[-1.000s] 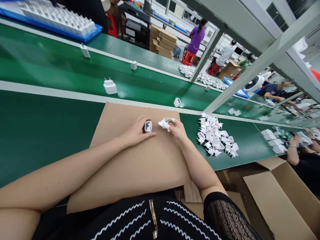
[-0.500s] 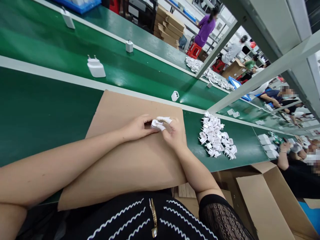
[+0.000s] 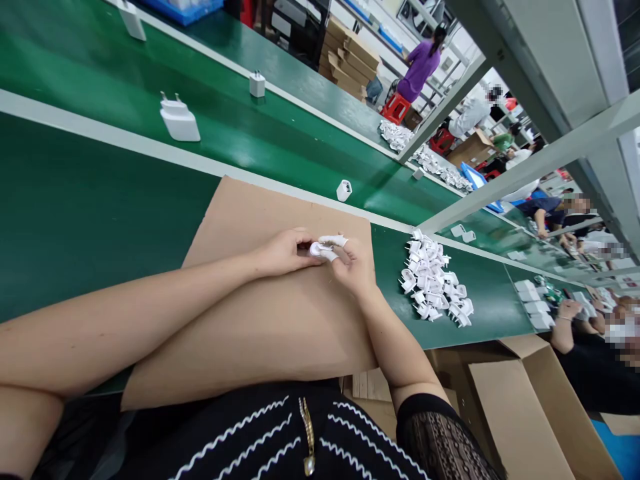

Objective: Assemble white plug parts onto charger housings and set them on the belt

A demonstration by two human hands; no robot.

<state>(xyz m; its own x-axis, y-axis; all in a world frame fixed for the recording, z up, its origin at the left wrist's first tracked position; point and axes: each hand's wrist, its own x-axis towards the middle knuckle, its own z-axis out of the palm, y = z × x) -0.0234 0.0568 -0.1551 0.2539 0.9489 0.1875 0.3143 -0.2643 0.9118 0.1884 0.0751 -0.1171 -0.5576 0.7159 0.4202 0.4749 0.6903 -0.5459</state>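
A small white plastic charger part (image 3: 315,249) is between my two hands, above the cardboard sheet (image 3: 300,320). My left hand (image 3: 286,253) grips it from the left, thumb and fingers curled around its side. From the right, my right hand (image 3: 356,265) pinches at it with thumb and forefinger, both wearing white finger cots. Fingers hide much of the part, so its exact shape does not show. To the right of my right hand lies a pile of white plug parts (image 3: 433,279) with pins, heaped on the green worktable (image 3: 395,313).
Beyond the cardboard runs a green conveyor belt (image 3: 280,150), carrying white chargers, among them a large two-pin charger (image 3: 181,121) and a smaller one (image 3: 344,191). A metal post (image 3: 500,177) slants across the right. An open carton (image 3: 520,400) stands low right, near a co-worker (image 3: 583,360).
The chargers on the belt have moved left relative to the cardboard. My view has shifted slightly. Both hands keep their hold on the white part, with little visible change.
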